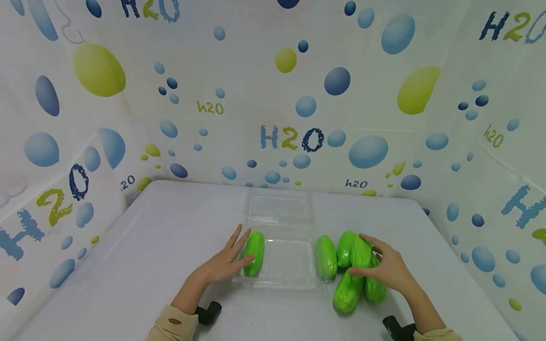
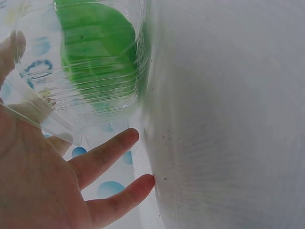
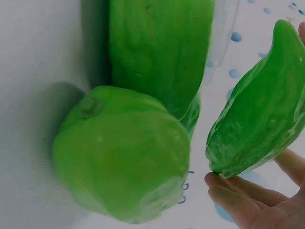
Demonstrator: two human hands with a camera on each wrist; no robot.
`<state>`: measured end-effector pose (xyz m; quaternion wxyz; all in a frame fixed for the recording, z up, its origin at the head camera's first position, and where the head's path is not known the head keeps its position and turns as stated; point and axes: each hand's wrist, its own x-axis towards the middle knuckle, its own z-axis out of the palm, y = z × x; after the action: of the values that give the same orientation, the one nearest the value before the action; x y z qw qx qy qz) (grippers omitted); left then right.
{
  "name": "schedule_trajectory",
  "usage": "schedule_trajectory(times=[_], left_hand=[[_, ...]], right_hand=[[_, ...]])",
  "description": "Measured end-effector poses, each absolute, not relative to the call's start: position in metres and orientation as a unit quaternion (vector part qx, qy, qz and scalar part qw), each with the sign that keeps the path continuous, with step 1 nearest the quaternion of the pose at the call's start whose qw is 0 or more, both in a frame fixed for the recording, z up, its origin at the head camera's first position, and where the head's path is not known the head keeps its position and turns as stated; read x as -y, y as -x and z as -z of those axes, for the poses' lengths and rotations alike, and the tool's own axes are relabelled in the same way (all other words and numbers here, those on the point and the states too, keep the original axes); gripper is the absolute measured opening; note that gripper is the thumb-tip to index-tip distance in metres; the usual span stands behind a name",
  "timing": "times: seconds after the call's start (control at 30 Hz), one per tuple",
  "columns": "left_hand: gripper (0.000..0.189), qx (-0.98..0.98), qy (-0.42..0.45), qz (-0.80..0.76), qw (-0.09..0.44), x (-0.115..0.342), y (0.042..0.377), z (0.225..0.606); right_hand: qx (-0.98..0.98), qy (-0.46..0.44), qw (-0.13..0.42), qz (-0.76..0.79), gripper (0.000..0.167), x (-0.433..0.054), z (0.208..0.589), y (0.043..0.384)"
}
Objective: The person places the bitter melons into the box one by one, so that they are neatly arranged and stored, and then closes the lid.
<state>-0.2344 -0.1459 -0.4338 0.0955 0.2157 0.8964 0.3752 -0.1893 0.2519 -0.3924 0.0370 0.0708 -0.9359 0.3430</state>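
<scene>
An opened clear plastic clamshell box lies on the table, its lid folded back. One glossy green cucumber-like vegetable rests along its left side, and shows through the ridged wall in the left wrist view. My left hand is at the box's left wall with fingers spread, its thumb overlapping that vegetable. My right hand pinches another green vegetable lengthwise between thumb and fingertips, raised above the others. Beneath and around it lie several similar ones, including a front vegetable and a left vegetable beside the box.
The white tabletop is edged by a patterned wall covering behind and at both sides. The folded-back lid reaches towards the table's far edge. A black wrist camera is on the left wrist, another wrist camera on the right.
</scene>
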Motion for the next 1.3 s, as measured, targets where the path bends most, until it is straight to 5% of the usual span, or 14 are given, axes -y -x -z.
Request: schedule_trajectory(times=[1.3], left_hand=[[0.075,-0.901,-0.217,-0.366,0.089,0.146,0.236,0.434]], right_hand=[[0.906,-0.138,0.044,-0.397,0.090,-0.219,0.371,0.211]])
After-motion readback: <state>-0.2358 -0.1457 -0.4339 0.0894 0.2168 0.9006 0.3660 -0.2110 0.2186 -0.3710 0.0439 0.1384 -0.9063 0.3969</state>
